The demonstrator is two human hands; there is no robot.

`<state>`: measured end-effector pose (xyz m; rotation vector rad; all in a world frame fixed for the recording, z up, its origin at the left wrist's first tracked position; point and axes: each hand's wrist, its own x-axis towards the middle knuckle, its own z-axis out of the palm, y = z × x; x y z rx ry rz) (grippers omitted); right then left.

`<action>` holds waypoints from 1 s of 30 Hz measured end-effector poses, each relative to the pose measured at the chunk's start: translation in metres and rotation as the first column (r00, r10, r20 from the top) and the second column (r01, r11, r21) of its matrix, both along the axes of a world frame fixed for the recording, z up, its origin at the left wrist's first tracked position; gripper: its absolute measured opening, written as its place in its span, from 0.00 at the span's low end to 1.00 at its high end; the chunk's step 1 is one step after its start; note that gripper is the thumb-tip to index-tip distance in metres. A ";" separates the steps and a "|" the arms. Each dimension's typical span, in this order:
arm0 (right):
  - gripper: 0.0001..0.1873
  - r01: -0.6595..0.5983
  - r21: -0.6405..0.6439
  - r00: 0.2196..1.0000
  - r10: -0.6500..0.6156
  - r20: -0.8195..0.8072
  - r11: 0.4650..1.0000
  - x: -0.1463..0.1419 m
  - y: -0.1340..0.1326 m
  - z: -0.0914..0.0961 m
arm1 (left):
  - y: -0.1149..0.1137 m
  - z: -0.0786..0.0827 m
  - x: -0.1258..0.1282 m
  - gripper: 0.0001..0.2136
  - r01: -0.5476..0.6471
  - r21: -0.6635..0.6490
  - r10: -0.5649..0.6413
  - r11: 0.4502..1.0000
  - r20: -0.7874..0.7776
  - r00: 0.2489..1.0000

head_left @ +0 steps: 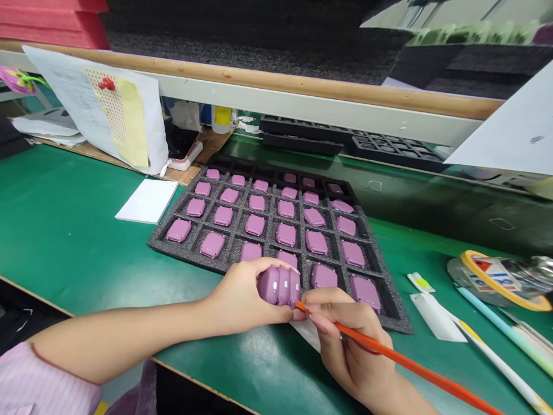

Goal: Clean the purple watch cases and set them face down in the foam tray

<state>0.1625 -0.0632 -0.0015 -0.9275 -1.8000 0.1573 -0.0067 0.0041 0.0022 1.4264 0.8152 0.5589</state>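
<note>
In the head view, the left hand point(244, 294), reaching in from the lower left out of a pink striped sleeve point(43, 383), is closed around three purple plastic cases point(276, 286) pressed side by side, just above the near edge of a dark foam tray point(161, 241). The right hand point(348, 343), at lower centre, pinches an orange stick point(401, 357) between its fingers, and the stick's tip meets the right end of the cases. The tray sits at centre on a green bench mat point(64, 219), and its square pockets hold rows of similar purple cases point(254, 225). A white card point(147, 200) lies just left of the tray. At the lower right are white strips point(436, 317) and a roll of tape point(503, 279). Toward the top, a wooden rail point(268, 78) crosses the frame, with a sheet of paper point(93, 95) hanging at the upper left and black trays point(345, 135) lying beyond the foam tray, under the rail.
</note>
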 end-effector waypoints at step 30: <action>0.05 0.057 -0.051 0.996 -0.053 0.078 0.997 -0.003 -0.002 0.005 | -0.002 -0.004 0.002 0.22 -0.026 0.004 0.026 1.000 -0.013 1.000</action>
